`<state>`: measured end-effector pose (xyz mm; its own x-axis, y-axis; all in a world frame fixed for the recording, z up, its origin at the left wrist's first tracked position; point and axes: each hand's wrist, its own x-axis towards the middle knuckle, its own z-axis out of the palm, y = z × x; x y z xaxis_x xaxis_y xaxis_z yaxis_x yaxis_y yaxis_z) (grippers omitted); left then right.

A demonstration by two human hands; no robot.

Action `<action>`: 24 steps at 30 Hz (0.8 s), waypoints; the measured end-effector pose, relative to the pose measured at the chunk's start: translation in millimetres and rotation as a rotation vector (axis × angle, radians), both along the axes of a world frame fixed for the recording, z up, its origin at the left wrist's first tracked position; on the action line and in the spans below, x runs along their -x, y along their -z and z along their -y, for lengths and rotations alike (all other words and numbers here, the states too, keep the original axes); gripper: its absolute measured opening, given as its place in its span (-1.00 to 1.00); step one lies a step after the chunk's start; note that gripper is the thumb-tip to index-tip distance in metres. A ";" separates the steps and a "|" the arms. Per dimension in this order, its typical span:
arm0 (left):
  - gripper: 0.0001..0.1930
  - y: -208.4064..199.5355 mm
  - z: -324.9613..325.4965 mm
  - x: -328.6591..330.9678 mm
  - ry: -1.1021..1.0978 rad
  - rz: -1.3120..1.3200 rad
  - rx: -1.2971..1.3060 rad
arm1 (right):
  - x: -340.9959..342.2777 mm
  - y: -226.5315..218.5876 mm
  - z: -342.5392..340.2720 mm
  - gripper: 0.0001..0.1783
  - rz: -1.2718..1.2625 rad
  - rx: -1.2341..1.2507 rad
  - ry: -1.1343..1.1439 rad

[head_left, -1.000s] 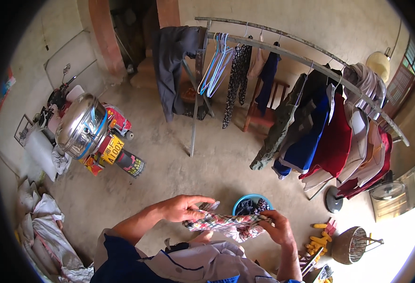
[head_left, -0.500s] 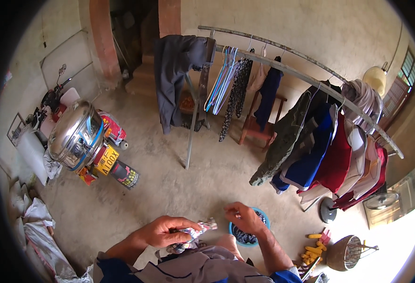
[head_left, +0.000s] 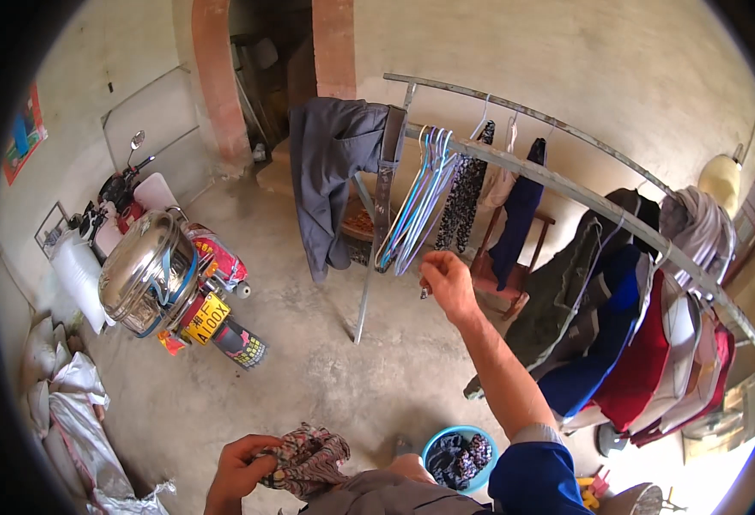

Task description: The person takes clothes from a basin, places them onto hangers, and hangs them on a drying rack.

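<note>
At the lower left, my left hand (head_left: 244,470) grips a crumpled garment (head_left: 309,459) with a small red, white and dark pattern, its fingers closed on one edge. My right hand (head_left: 448,283) is raised and stretched forward, fingers curled, with a small dark bit showing beneath them that I cannot make out. Just beyond it a bunch of coloured clothes hangers (head_left: 420,202) hangs from a metal clothes rack (head_left: 532,165); hand and hangers look close but apart. Below my right arm, a blue basin (head_left: 427,446) on the floor holds dark patterned laundry (head_left: 459,459).
Grey trousers (head_left: 334,163) hang at the rack's left end; several garments (head_left: 618,326) crowd its right side. A wooden chair (head_left: 515,296) stands behind. A motorbike (head_left: 223,322) carrying a shiny metal container (head_left: 150,270) stands left, with white sacks (head_left: 77,429) along the wall.
My right hand has risen forward from beside the basin toward the hangers. My left hand has moved lower left with the patterned garment, which now hangs more spread out. The view has shifted.
</note>
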<state>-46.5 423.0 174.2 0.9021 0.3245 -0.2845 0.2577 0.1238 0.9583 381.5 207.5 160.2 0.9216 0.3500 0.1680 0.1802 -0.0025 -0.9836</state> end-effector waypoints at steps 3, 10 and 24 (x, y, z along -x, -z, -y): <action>-0.68 -1.0 13.1 -5.5 -0.128 0.021 0.008 | -40.4 -13.5 -13.3 -0.74 0.028 -0.027 0.065; -0.69 -2.2 29.1 -25.3 -0.174 0.007 -0.149 | -103.0 -12.9 -36.4 -0.72 -0.029 -0.035 0.123; -0.69 9.5 4.3 -55.7 -0.200 0.136 0.051 | -110.1 -15.3 -17.5 -0.83 -0.101 -0.267 0.011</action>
